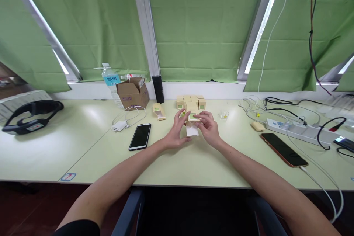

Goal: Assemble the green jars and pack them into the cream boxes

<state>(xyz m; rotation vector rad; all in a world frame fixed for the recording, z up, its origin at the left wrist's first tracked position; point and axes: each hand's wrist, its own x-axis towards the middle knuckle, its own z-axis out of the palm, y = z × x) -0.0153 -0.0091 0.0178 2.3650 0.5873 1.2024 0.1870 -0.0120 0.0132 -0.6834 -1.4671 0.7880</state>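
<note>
Phones (139, 136), two, and one carton (131, 99) are seen on the surface (166, 169); between the phones one small box (192, 117), contents hidden, is pinched by the right hand (209, 129), the left hand (175, 133) held spread beside it.

Lighting: bright, soft. Visible source: white strips (265, 18) beside green blinds (204, 25), behind the table (171, 171). Sheen: pale, table's left end. Shadows: faint on table, deep beneath. Distortion: wide-angle; window frames (145, 18) above table splay outward.

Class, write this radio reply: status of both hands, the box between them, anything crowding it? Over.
Left hand spread beside box; right hand at it, grip unclear. White flap out, near side. Other boxes close behind.
</note>
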